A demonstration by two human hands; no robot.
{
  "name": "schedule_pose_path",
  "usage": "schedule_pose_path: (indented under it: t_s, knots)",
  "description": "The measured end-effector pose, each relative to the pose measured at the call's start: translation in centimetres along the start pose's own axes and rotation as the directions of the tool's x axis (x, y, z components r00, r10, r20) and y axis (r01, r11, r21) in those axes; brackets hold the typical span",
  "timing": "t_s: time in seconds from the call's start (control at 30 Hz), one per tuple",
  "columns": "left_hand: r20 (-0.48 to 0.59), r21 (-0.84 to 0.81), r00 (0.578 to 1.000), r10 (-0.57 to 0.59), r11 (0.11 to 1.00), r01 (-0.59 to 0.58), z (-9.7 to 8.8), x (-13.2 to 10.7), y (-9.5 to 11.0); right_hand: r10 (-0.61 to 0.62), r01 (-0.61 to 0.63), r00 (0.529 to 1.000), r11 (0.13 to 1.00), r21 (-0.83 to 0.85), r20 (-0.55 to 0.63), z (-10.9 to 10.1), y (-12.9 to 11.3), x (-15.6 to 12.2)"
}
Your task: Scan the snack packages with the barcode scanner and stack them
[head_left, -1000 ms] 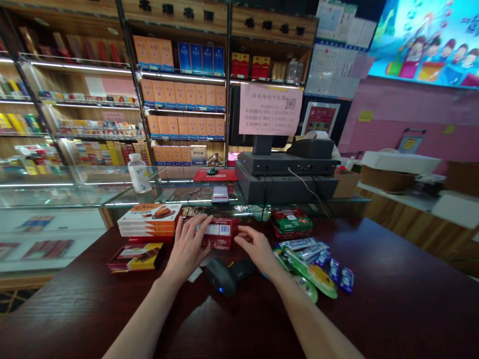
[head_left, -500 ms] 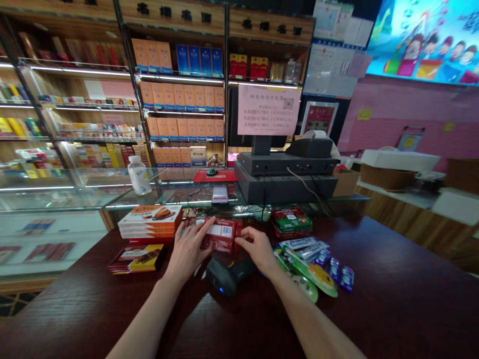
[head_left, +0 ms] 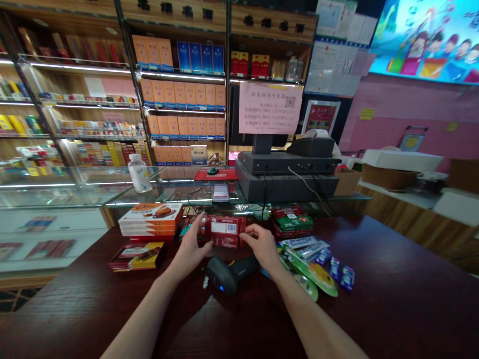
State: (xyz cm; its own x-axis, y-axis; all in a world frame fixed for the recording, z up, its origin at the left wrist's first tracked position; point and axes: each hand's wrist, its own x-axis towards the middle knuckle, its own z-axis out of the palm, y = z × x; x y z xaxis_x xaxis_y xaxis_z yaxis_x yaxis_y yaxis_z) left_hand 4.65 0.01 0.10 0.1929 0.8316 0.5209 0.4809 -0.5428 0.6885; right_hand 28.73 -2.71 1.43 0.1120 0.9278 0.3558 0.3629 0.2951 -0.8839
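Between my two hands is a red snack packet [head_left: 223, 238] with a white label and a barcode facing me. At its left end, my left hand [head_left: 192, 248] grips it, fingers behind the edge and thumb at the lower corner. The thumb and fingertips of my right hand [head_left: 261, 245] pinch its right edge. Just below the packet, a black barcode scanner [head_left: 223, 275] lies on the dark wooden table with a blue light on. Other colourful packets [head_left: 190, 227] lie partly hidden behind my left hand.
Orange and white boxes [head_left: 151, 219] are stacked at left, above flat chocolate packs [head_left: 136, 256]. Red and green packets [head_left: 291, 221] lie at right, near green blister packs [head_left: 312, 271] and blue-purple candy packs [head_left: 340, 274]. A cash register [head_left: 286, 177] and a bottle [head_left: 139, 173] stand behind.
My left hand has slid left off the packet's face to its left end, leaving more of the label showing. The right hand stays at the right edge.
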Motion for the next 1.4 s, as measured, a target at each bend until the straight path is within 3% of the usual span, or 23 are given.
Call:
schedule_pose_path:
  t_s: [0.2, 0.37, 0.5, 0.63, 0.83, 1.0, 1.23, 1.4]
  knots:
    - [-0.012, -0.267, 0.966, -0.258, 0.932, 0.246, -0.7, 0.6, 0.0, -0.016, 0.015, 0.999, 1.0, -0.026, -0.042, 0.0, -0.1, 0.0]
    - [-0.061, -0.311, 0.946, -0.318, 0.907, 0.284, -1.1, 0.5, 0.5, -0.021, 0.021, 0.999, 1.0, -0.012, -0.03, 0.0, -0.2, -0.1]
    - [-0.128, -0.26, 0.942, -0.309, 0.927, 0.269, -1.1, 0.5, 0.7, -0.026, 0.026, 1.0, 1.0, 0.008, -0.001, 0.0, 0.2, 0.1]
    - [-0.158, -0.202, 0.949, -0.272, 0.95, 0.238, -1.2, 0.3, 1.0, -0.064, 0.063, 0.998, 0.995, -0.075, -0.003, -0.2, 0.9, 0.3]
    - [-0.277, 0.002, 0.956, -0.097, 0.995, 0.101, -1.6, 0.3, 1.6, -0.198, 0.189, 0.979, 0.971, -0.146, -0.046, -0.4, 0.9, 0.3]
    - [-0.209, 0.082, 0.978, 0.021, 0.997, -0.004, -1.9, 0.4, 1.9, -0.141, 0.138, 0.99, 0.981, -0.138, -0.009, -0.5, 0.3, 0.0]
    - [-0.149, -0.032, 0.988, -0.04, 0.999, 0.036, -2.0, 0.0, 1.7, -0.13, 0.129, 0.992, 0.988, -0.085, 0.001, -0.5, 0.4, -0.1]
    - [-0.135, -0.085, 0.991, -0.022, 0.996, 0.011, -2.4, -0.1, 1.4, -0.112, 0.113, 0.993, 0.993, -0.017, 0.042, -0.7, 0.3, 0.0]
